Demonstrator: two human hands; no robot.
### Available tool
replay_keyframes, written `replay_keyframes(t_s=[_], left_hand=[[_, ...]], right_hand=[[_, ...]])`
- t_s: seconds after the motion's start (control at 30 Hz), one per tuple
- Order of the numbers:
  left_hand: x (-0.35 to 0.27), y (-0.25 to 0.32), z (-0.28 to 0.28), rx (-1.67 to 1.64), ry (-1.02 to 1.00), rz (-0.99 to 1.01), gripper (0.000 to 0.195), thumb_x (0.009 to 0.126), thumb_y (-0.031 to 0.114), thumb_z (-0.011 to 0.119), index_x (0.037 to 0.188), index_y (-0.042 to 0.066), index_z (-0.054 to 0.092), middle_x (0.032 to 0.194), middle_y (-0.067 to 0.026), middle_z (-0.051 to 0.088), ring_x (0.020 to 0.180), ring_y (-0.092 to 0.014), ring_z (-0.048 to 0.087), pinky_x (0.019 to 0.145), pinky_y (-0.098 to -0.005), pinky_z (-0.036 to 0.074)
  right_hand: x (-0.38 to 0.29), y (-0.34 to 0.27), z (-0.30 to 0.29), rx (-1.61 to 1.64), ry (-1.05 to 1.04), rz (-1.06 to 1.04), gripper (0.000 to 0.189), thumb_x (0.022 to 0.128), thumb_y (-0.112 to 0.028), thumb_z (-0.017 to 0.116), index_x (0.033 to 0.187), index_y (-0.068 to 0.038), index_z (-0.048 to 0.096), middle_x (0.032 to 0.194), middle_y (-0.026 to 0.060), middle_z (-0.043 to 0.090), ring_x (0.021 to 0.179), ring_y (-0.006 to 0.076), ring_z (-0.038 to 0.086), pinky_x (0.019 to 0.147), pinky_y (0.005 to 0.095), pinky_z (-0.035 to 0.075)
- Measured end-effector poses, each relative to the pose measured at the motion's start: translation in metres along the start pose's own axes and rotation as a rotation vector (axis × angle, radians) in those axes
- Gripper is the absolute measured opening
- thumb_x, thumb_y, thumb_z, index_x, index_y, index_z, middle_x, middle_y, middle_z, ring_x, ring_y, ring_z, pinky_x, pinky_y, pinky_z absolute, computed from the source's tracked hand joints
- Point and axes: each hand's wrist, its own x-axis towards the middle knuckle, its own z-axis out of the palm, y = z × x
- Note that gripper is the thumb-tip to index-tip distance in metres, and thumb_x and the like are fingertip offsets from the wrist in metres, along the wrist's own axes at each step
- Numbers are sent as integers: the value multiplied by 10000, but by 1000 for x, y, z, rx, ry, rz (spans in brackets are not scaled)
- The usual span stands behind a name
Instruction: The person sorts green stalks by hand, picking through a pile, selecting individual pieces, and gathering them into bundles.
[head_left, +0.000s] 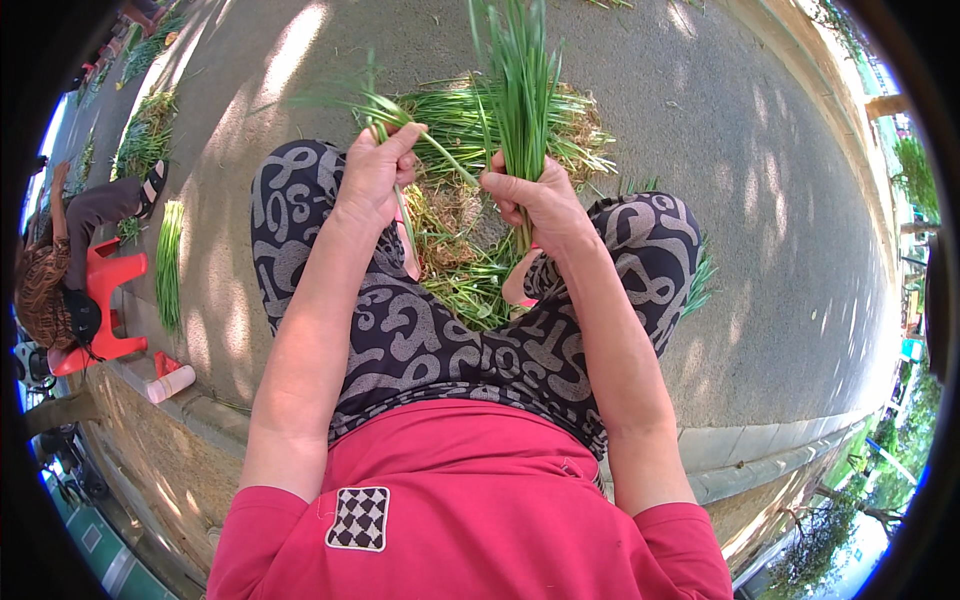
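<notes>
My left hand (382, 169) is closed on a few green leafy stalks (386, 111), whose blurred tips point to the left. One pale stalk runs from it across to my right hand (536, 195), where thumb and finger meet its end. That right hand also grips a thick upright bunch of long green stalks (521, 112), with the cut ends below the palm. Beyond both hands a pile of green stalks (457, 124) lies on the pavement. Between my feet are loose leaves and brown, dry trimmings (450, 232).
At the left a person (49, 277) sits by a red plastic stool (112, 300). A neat bundle of stalks (169, 262) lies on the pavement, with a pale cylindrical container (171, 384) near the kerb (210, 416). More green heaps (146, 135) lie at the upper left.
</notes>
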Motion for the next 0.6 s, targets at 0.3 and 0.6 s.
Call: replay_keyframes(t_s=[0.3,0.6], left_hand=[[4,5,-12,-116,158,108,111,894,105,625,964,46,561,857,1,552,572,-30,402,438,-172,303],[-1,4,-2,-27,-55,-60,116,892,121,634,969,59,574,824,13,549,568,-29,415,444,-159,327]], right_hand=[[-23,-6,-19,-106,-107,97,197,769,-69,729,904,-44,588,679,-22,520,519,50,465,430,196,337],[-15,-1,-30,-71,196,12,152,826,-108,702,886,-55,573,636,-20,507,501,52,445,424,194,338]])
